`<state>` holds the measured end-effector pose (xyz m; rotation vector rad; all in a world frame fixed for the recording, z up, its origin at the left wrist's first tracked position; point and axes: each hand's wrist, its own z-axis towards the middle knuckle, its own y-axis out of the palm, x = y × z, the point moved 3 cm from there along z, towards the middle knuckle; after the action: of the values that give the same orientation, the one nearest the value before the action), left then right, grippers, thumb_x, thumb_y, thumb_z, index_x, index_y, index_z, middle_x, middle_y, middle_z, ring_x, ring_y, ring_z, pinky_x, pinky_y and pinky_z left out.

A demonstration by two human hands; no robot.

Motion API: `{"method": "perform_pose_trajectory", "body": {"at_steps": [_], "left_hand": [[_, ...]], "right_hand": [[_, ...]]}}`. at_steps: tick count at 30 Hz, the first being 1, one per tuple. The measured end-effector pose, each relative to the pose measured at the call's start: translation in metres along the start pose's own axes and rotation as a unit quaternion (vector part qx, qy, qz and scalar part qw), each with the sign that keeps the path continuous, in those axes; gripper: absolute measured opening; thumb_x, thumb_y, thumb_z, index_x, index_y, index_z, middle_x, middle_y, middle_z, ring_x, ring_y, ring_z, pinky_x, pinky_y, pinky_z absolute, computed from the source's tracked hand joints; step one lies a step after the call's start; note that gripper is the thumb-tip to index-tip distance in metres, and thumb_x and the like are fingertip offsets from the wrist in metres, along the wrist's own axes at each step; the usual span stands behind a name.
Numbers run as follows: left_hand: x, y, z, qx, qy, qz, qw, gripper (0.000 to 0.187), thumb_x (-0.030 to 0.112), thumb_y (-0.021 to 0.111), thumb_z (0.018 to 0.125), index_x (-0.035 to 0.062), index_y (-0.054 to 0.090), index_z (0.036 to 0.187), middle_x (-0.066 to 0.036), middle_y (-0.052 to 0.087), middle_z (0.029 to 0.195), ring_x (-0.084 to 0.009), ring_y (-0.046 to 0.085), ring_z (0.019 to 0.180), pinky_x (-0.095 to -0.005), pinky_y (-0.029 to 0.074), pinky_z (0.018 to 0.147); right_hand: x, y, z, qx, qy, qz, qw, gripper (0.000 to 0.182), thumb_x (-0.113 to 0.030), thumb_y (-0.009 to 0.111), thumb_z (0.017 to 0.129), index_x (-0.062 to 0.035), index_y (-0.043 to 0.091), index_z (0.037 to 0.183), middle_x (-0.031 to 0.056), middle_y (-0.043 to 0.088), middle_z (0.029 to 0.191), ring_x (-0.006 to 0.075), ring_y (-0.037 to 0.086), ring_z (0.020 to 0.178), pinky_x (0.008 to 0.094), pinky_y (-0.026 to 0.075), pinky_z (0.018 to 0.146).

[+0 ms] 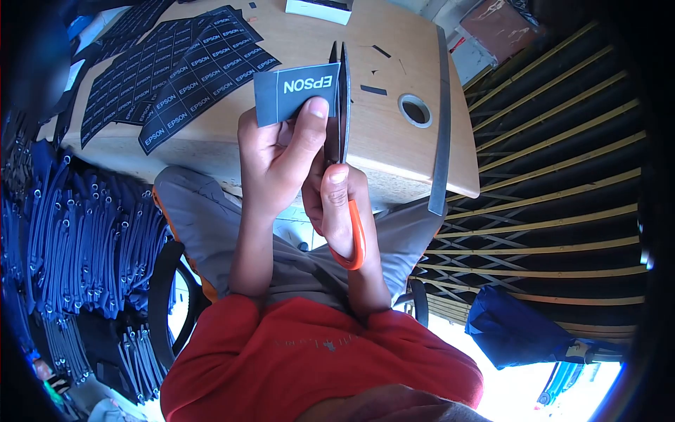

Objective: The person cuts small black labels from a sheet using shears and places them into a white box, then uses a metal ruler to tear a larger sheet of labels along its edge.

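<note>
Between thumb and fingers, my left hand [292,151] pinches a dark grey label piece [292,88] printed EPSON, which appears upside down from here. My right hand [344,200] is wrapped round the orange handle of a pair of scissors [342,105], thumb resting near the pivot. The blades point away from me, slightly apart, and run along the right edge of the label piece. Sheets of black EPSON labels [204,77] lie on the wooden table [394,155] to the left, beyond my left hand.
Thin dark offcuts [374,90] and a round cable hole [415,111] are on the table's right part. A long grey strip [441,126] lies along its right edge. Many blue bags [91,239] are stacked at left. A folding gate [548,190] stands at right.
</note>
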<state>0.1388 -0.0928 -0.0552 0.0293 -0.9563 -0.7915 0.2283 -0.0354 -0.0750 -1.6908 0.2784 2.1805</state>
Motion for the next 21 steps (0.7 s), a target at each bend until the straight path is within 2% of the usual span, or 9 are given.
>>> {"method": "perform_pose_trajectory", "body": {"at_steps": [1,3,4,7,13,16,17,20,21], "left_hand": [[-0.003,-0.001,0.0,-0.004,0.002,-0.01,1.0,0.017,0.009,0.059,0.096,0.0014,0.057,0.081,0.006,0.05,0.064,0.0011,0.041,0.057,-0.0194,0.03,0.048],[-0.006,-0.001,0.0,-0.008,0.005,-0.02,1.0,0.017,0.009,0.059,0.096,0.0015,0.057,0.081,0.006,0.05,0.063,0.0012,0.041,0.056,-0.0194,0.03,0.048],[-0.006,-0.001,0.001,-0.004,0.01,-0.03,0.999,0.016,0.009,0.059,0.096,0.0016,0.057,0.082,0.006,0.049,0.063,0.0013,0.04,0.056,-0.0194,0.03,0.048],[-0.004,-0.001,0.0,0.003,0.001,-0.045,0.999,0.016,0.01,0.059,0.096,0.0018,0.057,0.083,0.007,0.049,0.063,0.0014,0.04,0.056,-0.0194,0.029,0.048],[-0.007,-0.007,0.0,-0.017,-0.018,-0.047,0.999,0.015,0.013,0.059,0.095,0.0014,0.057,0.085,0.004,0.048,0.063,-0.0019,0.041,0.056,-0.0211,0.031,0.049],[-0.005,-0.009,0.0,-0.092,-0.097,-0.021,0.991,0.018,0.018,0.06,0.093,0.0022,0.058,0.085,0.002,0.049,0.064,-0.0047,0.042,0.055,-0.0225,0.032,0.051],[0.0,-0.004,0.0,-0.145,-0.116,-0.058,0.981,0.017,0.016,0.063,0.094,0.0009,0.062,0.086,0.006,0.054,0.068,0.0009,0.044,0.062,-0.0192,0.033,0.053],[-0.008,-0.012,0.0,-0.338,-0.212,0.025,0.917,0.013,0.014,0.063,0.092,0.0018,0.063,0.088,0.003,0.057,0.069,-0.0012,0.046,0.061,-0.0208,0.036,0.053],[-0.007,-0.005,-0.001,-0.369,-0.171,0.004,0.914,0.013,0.015,0.064,0.092,0.0019,0.064,0.089,0.003,0.057,0.069,-0.0025,0.046,0.06,-0.022,0.036,0.052]], "right_hand": [[0.003,-0.001,0.0,0.0,0.0,0.0,1.0,0.068,-0.069,0.026,0.095,-0.0097,0.036,0.063,-0.0029,0.036,0.048,0.0054,0.032,0.042,0.0232,0.022,0.039],[0.009,-0.004,-0.001,-0.013,-0.042,0.092,0.995,0.061,-0.064,0.044,0.093,-0.0049,0.043,0.08,-0.0024,0.039,0.061,0.0056,0.035,0.057,0.0242,0.03,0.049],[0.011,-0.005,-0.001,-0.012,-0.043,0.093,0.995,0.061,-0.064,0.044,0.093,-0.0049,0.043,0.08,-0.0024,0.039,0.061,0.0056,0.035,0.057,0.0242,0.03,0.049],[0.012,-0.004,-0.001,-0.036,-0.026,0.114,0.993,0.079,-0.085,0.038,0.077,-0.0069,0.037,0.084,-0.0033,0.034,0.062,0.006,0.031,0.056,0.0237,0.025,0.048],[0.006,-0.003,-0.002,-0.005,-0.034,0.149,0.988,0.085,-0.087,0.038,0.076,-0.0048,0.045,0.096,-0.0044,0.035,0.06,0.005,0.033,0.053,0.0238,0.022,0.047],[0.004,-0.012,-0.002,0.08,-0.104,0.138,0.982,0.056,-0.055,0.053,0.093,-0.0013,0.05,0.109,-0.0044,0.04,0.062,0.0043,0.036,0.052,0.0219,0.027,0.048],[0.004,-0.018,-0.003,0.097,-0.116,0.144,0.978,0.039,-0.034,0.056,0.096,0.0004,0.051,0.113,-0.0042,0.043,0.062,0.0042,0.038,0.05,0.0205,0.029,0.048],[-0.011,-0.031,-0.009,0.146,-0.068,0.172,0.972,0.027,-0.021,0.057,0.096,0.0013,0.053,0.111,-0.0026,0.05,0.065,0.0035,0.043,0.052,0.021,0.032,0.048],[-0.02,-0.033,-0.011,0.162,-0.033,0.196,0.967,0.02,-0.015,0.058,0.096,0.0003,0.055,0.108,-0.0022,0.051,0.065,0.0032,0.044,0.053,0.0209,0.032,0.048]]}}
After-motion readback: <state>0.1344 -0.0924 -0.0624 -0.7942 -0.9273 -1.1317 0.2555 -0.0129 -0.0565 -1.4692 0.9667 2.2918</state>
